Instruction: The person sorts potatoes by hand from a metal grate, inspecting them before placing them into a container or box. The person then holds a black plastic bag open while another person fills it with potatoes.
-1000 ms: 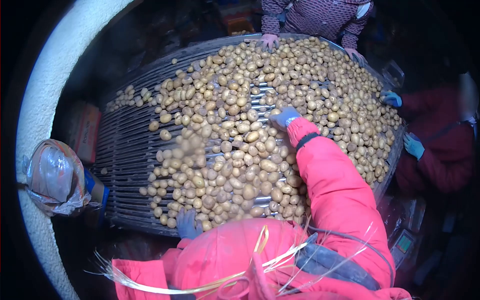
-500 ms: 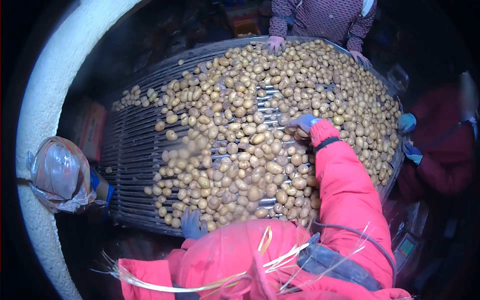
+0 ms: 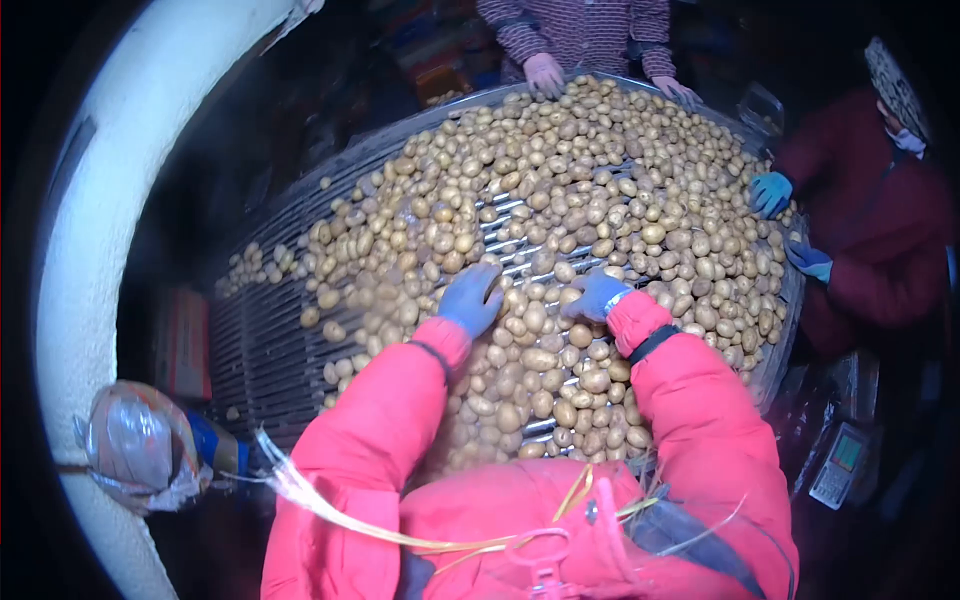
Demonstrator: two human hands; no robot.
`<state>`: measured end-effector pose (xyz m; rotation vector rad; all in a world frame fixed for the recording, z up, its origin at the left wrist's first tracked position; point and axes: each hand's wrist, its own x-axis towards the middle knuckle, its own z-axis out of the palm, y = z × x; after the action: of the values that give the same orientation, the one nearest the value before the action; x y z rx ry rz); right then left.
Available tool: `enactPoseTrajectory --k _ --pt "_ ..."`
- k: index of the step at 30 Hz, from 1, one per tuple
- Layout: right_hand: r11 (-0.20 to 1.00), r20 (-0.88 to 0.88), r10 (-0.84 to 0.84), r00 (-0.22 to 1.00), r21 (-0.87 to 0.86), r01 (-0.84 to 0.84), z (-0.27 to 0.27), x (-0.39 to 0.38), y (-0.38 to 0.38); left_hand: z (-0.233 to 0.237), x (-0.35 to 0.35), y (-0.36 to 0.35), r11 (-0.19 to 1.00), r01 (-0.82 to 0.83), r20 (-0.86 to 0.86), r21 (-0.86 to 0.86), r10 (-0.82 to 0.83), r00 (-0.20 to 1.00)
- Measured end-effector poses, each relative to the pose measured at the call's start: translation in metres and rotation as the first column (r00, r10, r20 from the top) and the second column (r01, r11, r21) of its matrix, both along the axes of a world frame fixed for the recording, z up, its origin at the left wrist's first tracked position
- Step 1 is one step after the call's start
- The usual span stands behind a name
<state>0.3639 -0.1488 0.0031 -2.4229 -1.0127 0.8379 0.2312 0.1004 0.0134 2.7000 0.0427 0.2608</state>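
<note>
Many small tan potatoes [image 3: 540,358] cover a slatted metal sorting bed [image 3: 262,345]. My left hand [image 3: 470,298], in a blue-grey glove, rests on the potatoes in the middle of the bed, thumb apart from the fingers. Just to its right, my right hand [image 3: 600,294] in a similar glove touches potatoes, fingers pointing left and a little apart. Between the two hands lie loose potatoes, and neither hand is seen to grip one. Some fingertips are hidden among the potatoes.
Across the bed, a co-worker's pink-gloved hand [image 3: 544,75] rests at the rim. At the right edge another co-worker's blue-gloved hand [image 3: 771,194] touches potatoes. A pale post [image 3: 85,270] with a plastic-wrapped bundle [image 3: 140,445] stands left. A handheld device [image 3: 839,465] lies lower right.
My left hand has moved from the near edge up to the middle of the potatoes. My right hand has stayed near the middle, its fingers now less curled. The right co-worker's hands reach further in.
</note>
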Motion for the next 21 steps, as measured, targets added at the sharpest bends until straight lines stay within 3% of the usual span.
enactPoseTrajectory --k 1,2,4,6,9,10,12,14,18,19,21 --pt "0.999 0.014 -0.047 0.999 0.011 0.046 -0.004 -0.002 0.002 -0.006 0.021 0.001 0.998 -0.027 -0.145 -0.05 0.019 0.989" --pt "0.995 0.025 -0.094 0.995 0.019 0.093 -0.009 -0.001 0.001 -0.022 0.036 0.003 0.999 -0.003 -0.148 -0.054 -0.005 0.989" --pt "0.994 -0.045 -0.108 0.993 -0.036 0.107 -0.015 0.007 0.0 -0.054 0.06 0.005 0.986 -0.034 -0.112 0.161 0.053 0.992" --pt "1.0 -0.043 0.001 0.999 0.024 0.0 -0.005 0.004 0.006 -0.06 0.075 -0.005 0.99 -0.01 -0.169 0.14 0.034 0.985" --pt "1.0 0.013 -0.03 0.999 0.008 0.03 -0.019 0.002 0.009 -0.05 0.096 -0.03 0.983 0.067 -0.109 -0.17 -0.086 0.99" --pt "0.998 0.055 -0.055 0.997 0.012 0.054 -0.024 0.0 0.011 -0.044 0.101 -0.036 0.981 0.077 -0.117 -0.176 -0.098 0.988" --pt "0.998 0.036 -0.056 0.998 -0.021 0.057 -0.026 -0.002 0.014 -0.044 0.11 -0.044 0.995 -0.017 -0.331 0.1 0.05 0.942" --pt "0.995 0.039 -0.068 0.997 0.073 0.065 -0.028 -0.005 0.01 -0.043 0.12 -0.042 0.992 -0.008 -0.396 0.122 0.056 0.916" --pt "0.998 0.034 -0.049 0.998 0.047 0.047 -0.023 -0.004 0.008 -0.026 0.123 -0.034 0.99 0.05 -0.464 0.13 0.016 0.886" --pt "0.997 0.035 -0.058 0.998 0.045 0.056 -0.026 -0.005 0.007 -0.013 0.119 -0.038 0.97 0.143 -0.506 0.199 -0.024 0.862" --pt "0.935 -0.088 -0.307 0.948 0.159 0.318 -0.049 -0.007 0.005 -0.008 0.116 -0.045 0.934 0.248 -0.551 0.259 -0.068 0.832"
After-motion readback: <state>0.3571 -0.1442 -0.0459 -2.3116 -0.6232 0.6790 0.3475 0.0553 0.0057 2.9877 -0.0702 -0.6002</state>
